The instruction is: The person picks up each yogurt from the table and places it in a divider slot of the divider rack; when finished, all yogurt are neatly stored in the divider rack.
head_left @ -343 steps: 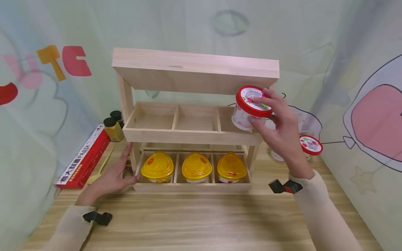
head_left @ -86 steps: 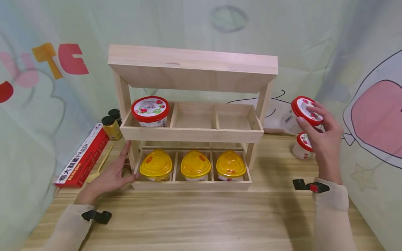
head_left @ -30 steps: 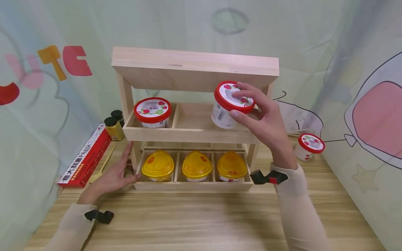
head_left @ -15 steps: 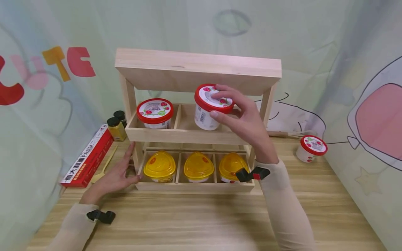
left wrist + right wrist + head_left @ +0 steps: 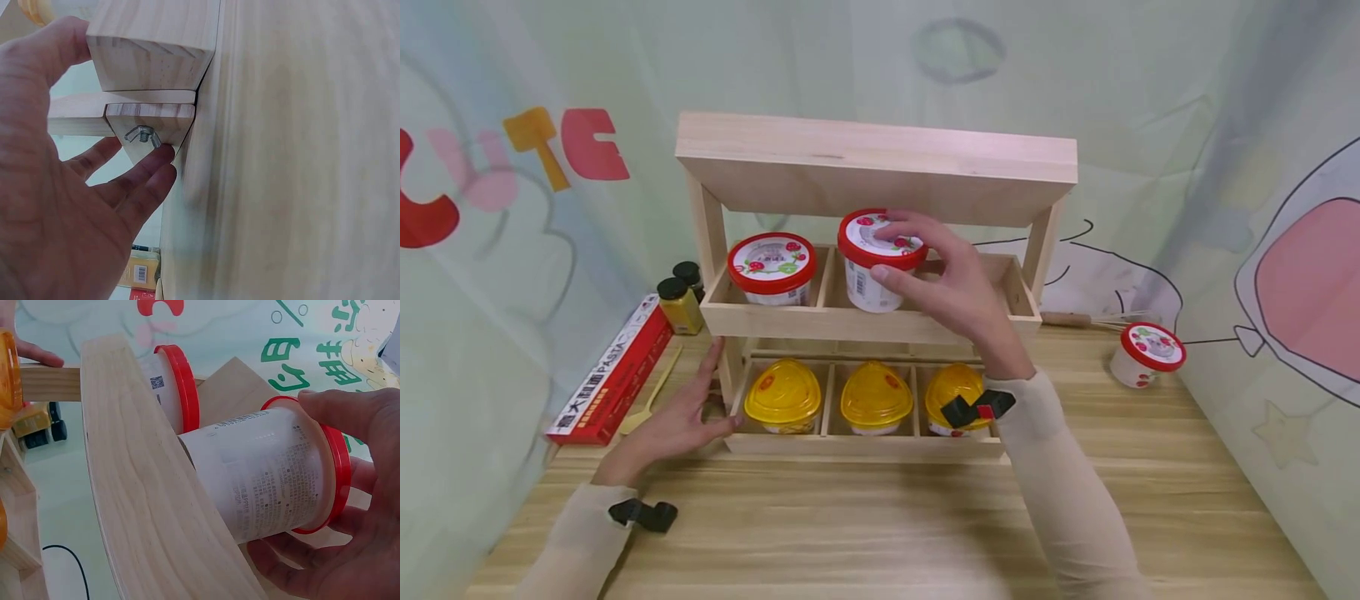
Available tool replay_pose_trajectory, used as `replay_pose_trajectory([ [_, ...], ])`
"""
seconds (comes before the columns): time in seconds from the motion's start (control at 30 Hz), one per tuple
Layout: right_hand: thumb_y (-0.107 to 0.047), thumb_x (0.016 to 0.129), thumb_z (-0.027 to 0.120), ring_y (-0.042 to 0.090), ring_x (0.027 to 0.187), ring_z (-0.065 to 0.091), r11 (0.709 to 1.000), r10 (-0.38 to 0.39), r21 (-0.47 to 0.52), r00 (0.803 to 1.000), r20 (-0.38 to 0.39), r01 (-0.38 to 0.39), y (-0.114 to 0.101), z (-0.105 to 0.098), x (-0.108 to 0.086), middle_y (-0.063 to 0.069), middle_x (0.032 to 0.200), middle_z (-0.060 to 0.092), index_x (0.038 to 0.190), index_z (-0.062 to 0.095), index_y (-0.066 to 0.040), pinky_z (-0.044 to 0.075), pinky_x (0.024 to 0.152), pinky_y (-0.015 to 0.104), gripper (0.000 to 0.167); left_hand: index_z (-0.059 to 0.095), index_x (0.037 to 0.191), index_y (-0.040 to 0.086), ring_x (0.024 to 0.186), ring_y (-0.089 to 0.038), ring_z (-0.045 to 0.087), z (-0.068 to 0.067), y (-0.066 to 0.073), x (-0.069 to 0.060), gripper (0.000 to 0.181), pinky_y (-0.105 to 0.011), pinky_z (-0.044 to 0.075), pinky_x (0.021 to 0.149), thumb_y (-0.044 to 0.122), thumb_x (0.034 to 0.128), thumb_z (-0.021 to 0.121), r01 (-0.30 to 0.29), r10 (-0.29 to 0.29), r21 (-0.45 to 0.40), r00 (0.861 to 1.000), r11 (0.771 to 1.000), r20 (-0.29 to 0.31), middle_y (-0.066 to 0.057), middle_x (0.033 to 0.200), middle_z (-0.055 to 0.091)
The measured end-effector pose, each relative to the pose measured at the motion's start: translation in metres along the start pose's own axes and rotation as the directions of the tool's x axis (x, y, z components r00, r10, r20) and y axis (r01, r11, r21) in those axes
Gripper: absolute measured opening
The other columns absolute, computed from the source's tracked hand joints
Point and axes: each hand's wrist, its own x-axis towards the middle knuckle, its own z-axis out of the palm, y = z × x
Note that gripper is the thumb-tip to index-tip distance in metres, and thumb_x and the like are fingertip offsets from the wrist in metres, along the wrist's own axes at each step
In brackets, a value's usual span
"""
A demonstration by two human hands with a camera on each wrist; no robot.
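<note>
My right hand holds a white tub with a red lid by its rim, thumb in front and fingers over the lid. The tub's base is at the upper tier's middle compartment, behind the front board; whether it touches the floor is hidden. A matching tub sits in the left compartment. My left hand rests against the lower left side of the wooden rack, fingers spread. In the left wrist view, its thumb touches a wooden block and its fingertips are by a wing nut.
Three yellow-lidded cups fill the lower tier. Another red-lidded tub stands on the table at right, near a whisk. At left are a red pasta box, a yellow spoon and two black-lidded jars.
One tub has been placed in the upper left compartment. My right hand has brought a second tub from the right, leftward and down to the middle compartment. My left hand has stayed put.
</note>
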Motion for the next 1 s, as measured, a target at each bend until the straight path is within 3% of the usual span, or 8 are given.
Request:
replay_pose_trajectory([
  [0.27,-0.033,0.093,0.081,0.016,0.137,0.056,1.000,-0.003,-0.013,1.000,0.002,0.003,0.003,0.003,0.006,-0.007,0.162,0.055,0.139,0.069,-0.023,0.063,0.104,0.043,0.049,-0.021,0.171,0.027,0.132,-0.062,0.058,-0.001,0.002,-0.001,0.131,-0.074,0.056,0.101,0.024,0.0903,0.083,0.034,-0.034,0.015,0.999,0.999,0.001,-0.037,0.170,0.024],
  [0.63,-0.027,0.094,0.082,0.021,0.137,0.059,0.996,-0.020,-0.080,0.996,0.092,0.028,0.017,0.015,0.005,0.001,0.162,0.056,0.136,0.071,-0.020,0.064,0.104,0.037,0.044,-0.020,0.171,0.026,0.132,-0.062,0.058,0.001,0.000,0.000,0.130,-0.072,0.057,0.101,0.024,0.0900,0.082,0.022,-0.022,0.024,1.000,0.999,-0.002,-0.037,0.169,0.024],
  [1.0,-0.030,0.093,0.081,0.028,0.147,0.052,0.984,-0.035,-0.168,0.986,0.160,0.062,0.019,0.012,0.003,0.007,0.164,0.054,0.137,0.070,-0.018,0.058,0.114,0.043,0.046,-0.021,0.171,0.027,0.135,-0.062,0.055,0.002,0.001,0.001,0.131,-0.073,0.056,0.102,0.025,0.0897,0.082,0.022,-0.022,0.013,1.000,1.000,-0.001,-0.035,0.171,0.021],
])
